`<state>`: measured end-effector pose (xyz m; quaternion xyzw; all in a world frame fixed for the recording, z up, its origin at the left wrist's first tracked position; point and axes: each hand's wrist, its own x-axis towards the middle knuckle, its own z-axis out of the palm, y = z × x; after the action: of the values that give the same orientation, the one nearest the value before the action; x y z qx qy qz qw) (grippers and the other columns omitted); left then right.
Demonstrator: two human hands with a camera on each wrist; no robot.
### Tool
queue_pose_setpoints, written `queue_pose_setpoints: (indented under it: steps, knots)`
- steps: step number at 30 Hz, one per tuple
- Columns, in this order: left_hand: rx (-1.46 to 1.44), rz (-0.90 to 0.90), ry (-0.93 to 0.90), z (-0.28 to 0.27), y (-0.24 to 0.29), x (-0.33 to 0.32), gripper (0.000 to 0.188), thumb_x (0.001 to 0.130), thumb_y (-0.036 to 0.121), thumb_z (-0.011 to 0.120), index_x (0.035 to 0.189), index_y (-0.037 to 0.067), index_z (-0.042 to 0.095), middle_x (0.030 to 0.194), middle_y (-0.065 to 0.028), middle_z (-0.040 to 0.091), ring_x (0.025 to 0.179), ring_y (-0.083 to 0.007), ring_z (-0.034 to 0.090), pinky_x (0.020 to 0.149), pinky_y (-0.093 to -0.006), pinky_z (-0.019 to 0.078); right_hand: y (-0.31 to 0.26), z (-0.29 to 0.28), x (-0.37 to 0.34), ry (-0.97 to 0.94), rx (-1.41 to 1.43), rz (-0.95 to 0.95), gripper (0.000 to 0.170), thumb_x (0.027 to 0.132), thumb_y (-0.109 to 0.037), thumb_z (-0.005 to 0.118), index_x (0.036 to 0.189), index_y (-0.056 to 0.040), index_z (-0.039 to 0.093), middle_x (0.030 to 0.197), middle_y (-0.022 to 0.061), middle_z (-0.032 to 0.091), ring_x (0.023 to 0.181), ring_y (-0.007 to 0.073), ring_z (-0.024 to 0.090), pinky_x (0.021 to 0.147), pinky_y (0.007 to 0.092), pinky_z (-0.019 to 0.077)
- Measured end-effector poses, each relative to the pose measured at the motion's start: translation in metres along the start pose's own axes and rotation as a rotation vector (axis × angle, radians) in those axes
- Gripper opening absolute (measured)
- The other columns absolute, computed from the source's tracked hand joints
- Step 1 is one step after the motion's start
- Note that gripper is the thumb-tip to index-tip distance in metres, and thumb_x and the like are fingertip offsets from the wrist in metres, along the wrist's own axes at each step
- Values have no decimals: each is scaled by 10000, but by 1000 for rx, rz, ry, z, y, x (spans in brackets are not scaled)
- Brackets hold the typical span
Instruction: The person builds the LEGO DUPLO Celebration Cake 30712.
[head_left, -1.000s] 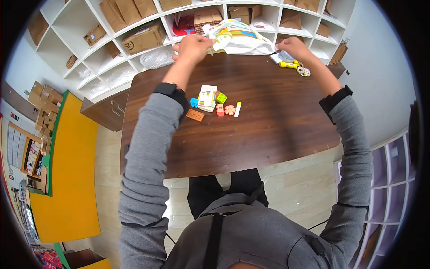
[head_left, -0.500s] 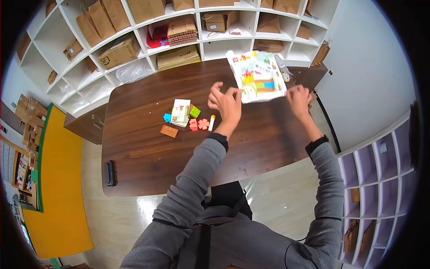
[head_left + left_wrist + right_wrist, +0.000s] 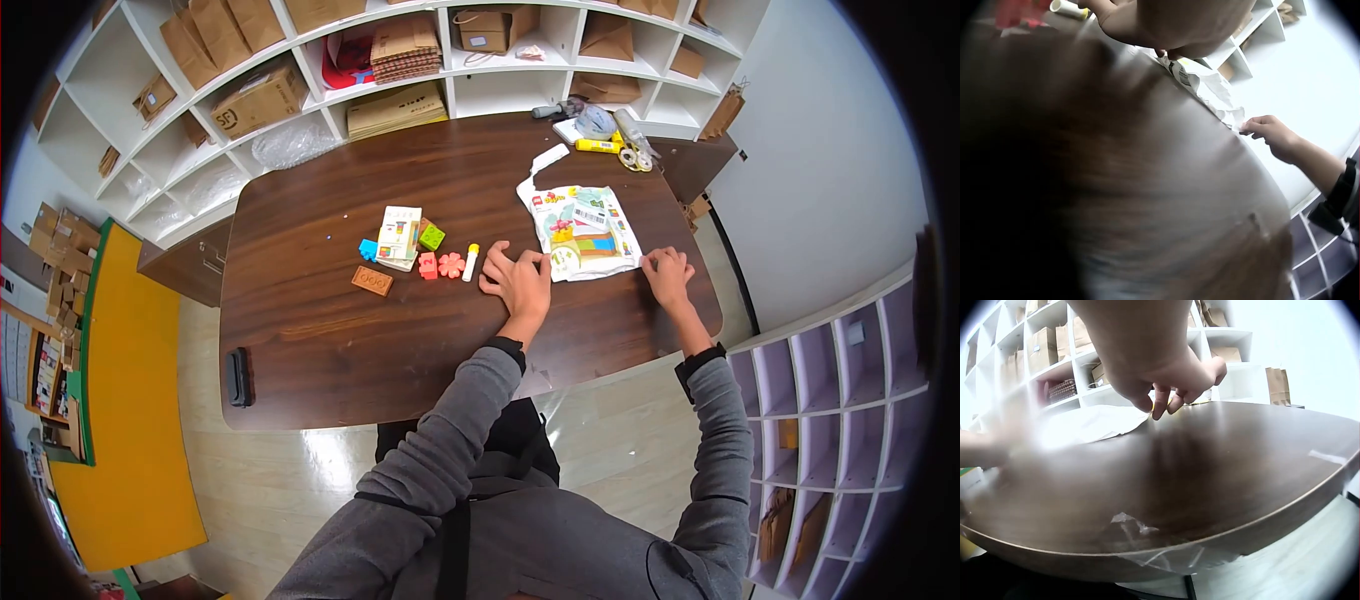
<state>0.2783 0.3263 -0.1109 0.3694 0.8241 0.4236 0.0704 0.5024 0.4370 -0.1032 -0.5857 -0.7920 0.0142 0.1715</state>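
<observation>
A white plastic toy-brick bag (image 3: 590,262), printed in bright colours, lies on the dark wooden table, its torn top strip trailing toward the back. My left hand (image 3: 520,285) pinches its near left corner between thumb and index, the other fingers spread beside it. At the near right corner, my right hand (image 3: 668,276) pinches the edge, which the left wrist view also shows as a right hand (image 3: 1274,139) on the crumpled bag (image 3: 1210,90). Just left of my left hand stand a white glue stick (image 3: 470,265) with a yellow cap and a pink flower brick (image 3: 451,265).
A booklet (image 3: 398,235) lies among a blue brick (image 3: 368,249), a green brick (image 3: 431,237), a red brick (image 3: 428,265) and a brown brick (image 3: 372,280). A black case (image 3: 238,377) sits at the left edge. Tape rolls (image 3: 634,158) and a yellow tube (image 3: 598,146) lie at the back right.
Both hands have brought the bag from the table's far edge toward me and lowered it onto the tabletop. The head view has shifted, and the small bricks stay in place.
</observation>
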Motion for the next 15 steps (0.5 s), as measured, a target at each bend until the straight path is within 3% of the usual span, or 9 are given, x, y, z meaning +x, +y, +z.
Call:
queue_pose_setpoints:
  steps: [3, 4, 7, 8, 11, 15]
  knots:
    - [175, 218, 30, -9, -6, 8, 286, 773, 295, 645, 1003, 137, 581, 1271, -104, 312, 1229, -323, 223, 932, -586, 173, 0, -5, 2, -25, 4, 33, 131, 812, -258, 614, 805, -129, 633, 969, 44, 563, 978, 263, 460, 841, 446, 285]
    - [212, 207, -107, -14, -8, 14, 513, 791, 319, 626, 1221, 109, 442, 1341, -143, 235, 1295, -357, 134, 957, -658, 106, -1, -8, 5, -20, 3, 29, 131, 812, -258, 614, 805, -129, 633, 969, 44, 563, 978, 263, 460, 841, 446, 285]
    - [308, 304, -34, -35, -7, 34, 558, 800, 335, 614, 1265, 106, 404, 1403, -157, 163, 1342, -361, 49, 968, -690, 77, -7, -13, 14, 52, 0, 33, 148, 814, -267, 613, 888, -139, 605, 977, 52, 547, 993, 270, 450, 846, 452, 288]
    - [352, 315, -54, -41, -11, 44, 614, 824, 379, 572, 1322, 103, 345, 1452, -156, 81, 1362, -349, -18, 974, -699, 75, -13, -15, 18, 131, -1, -1, 170, 812, -269, 616, 922, -143, 587, 989, 57, 536, 999, 275, 443, 849, 456, 291]
    - [452, 343, 64, -65, -29, 73, 629, 844, 434, 517, 1343, 101, 327, 1468, -147, 57, 1365, -347, -16, 974, -695, 90, -36, -16, 32, 216, 4, -61, 234, 800, -260, 630, 991, -148, 553, 1039, 67, 498, 1022, 286, 420, 853, 465, 297]
    - [620, 251, 175, -100, -69, 102, 647, 867, 460, 453, 1380, 106, 279, 1488, -142, 11, 1377, -319, -37, 981, -688, 83, -94, -10, 41, 314, 51, -220, 281, 767, -211, 645, 1024, -143, 554, 1073, 67, 478, 1042, 287, 411, 863, 465, 297]
